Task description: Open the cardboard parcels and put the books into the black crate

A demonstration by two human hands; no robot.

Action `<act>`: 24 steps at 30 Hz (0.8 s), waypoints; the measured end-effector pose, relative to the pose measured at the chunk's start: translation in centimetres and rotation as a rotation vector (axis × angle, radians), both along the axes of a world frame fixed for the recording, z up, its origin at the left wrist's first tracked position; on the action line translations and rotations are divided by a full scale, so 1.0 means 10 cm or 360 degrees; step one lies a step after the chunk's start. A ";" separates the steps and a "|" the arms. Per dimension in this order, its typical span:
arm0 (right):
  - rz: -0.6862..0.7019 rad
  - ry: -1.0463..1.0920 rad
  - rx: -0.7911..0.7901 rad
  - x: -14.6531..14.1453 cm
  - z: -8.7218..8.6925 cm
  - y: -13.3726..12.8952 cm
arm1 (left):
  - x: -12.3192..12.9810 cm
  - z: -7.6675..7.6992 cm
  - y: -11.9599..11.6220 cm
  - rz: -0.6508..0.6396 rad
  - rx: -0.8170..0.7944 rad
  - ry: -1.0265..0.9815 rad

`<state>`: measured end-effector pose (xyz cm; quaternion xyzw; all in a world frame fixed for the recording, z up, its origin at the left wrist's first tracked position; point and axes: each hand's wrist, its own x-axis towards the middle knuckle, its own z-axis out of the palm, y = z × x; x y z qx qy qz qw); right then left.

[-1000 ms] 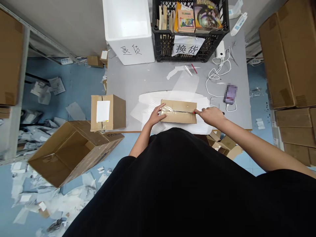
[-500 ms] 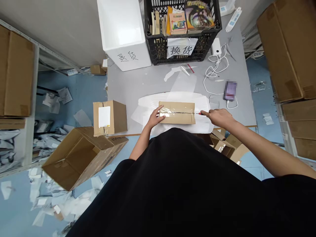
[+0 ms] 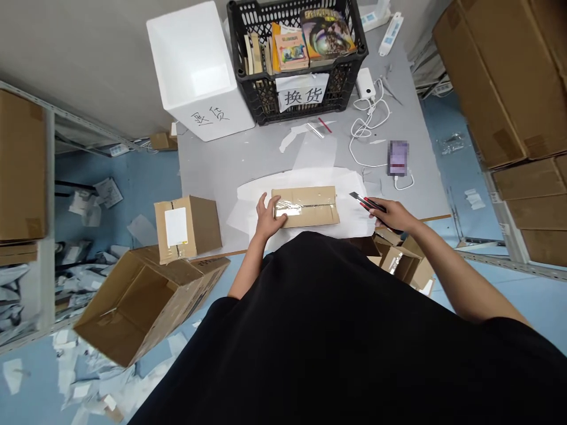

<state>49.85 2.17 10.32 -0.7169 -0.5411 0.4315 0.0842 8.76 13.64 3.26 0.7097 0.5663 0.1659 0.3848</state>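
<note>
A flat brown cardboard box (image 3: 312,206) with clear tape lies on white padding (image 3: 345,179) near the table's front edge. My left hand (image 3: 268,218) rests on the box's left end, fingers spread and the thumb on its lower edge. To the right of the box, my right hand (image 3: 390,213) is wrapped round a black and red utility knife (image 3: 370,203). The blade points up and left, and a gap separates it from the box.
Behind stand a white bin (image 3: 199,88) and a black crate (image 3: 296,97) of books. A phone (image 3: 398,158) with white cables lies at the right. A taller carton (image 3: 204,227) stands at the left edge, above a large open carton (image 3: 128,307).
My right hand has drawn the knife away from the box's right end and turned it, so its blade shows. The left hand remains on the box. The whole view has shifted.
</note>
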 end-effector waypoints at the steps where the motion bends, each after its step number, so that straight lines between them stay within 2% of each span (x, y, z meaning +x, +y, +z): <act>1: -0.0133 0.0202 -0.0019 -0.05 -0.05 0.00 | 0.06 0.04 -0.01 -0.0031 0.0085 0.0064; 5: -0.0458 0.0727 -0.0032 -0.34 -0.25 0.03 | 0.35 0.19 -0.05 -0.0237 0.0263 0.0218; 10: -0.0600 0.1002 -0.0007 -0.51 -0.41 0.00 | 0.55 0.22 -0.12 -0.0411 0.0240 0.0345; 16: -0.0573 0.1033 0.0069 -0.48 -0.53 -0.02 | 0.54 0.21 -0.15 -0.0494 0.0221 0.0487; 24: -0.0480 0.0848 0.0138 -0.50 -0.60 -0.04 | 0.58 0.17 -0.16 -0.0483 0.0201 0.0517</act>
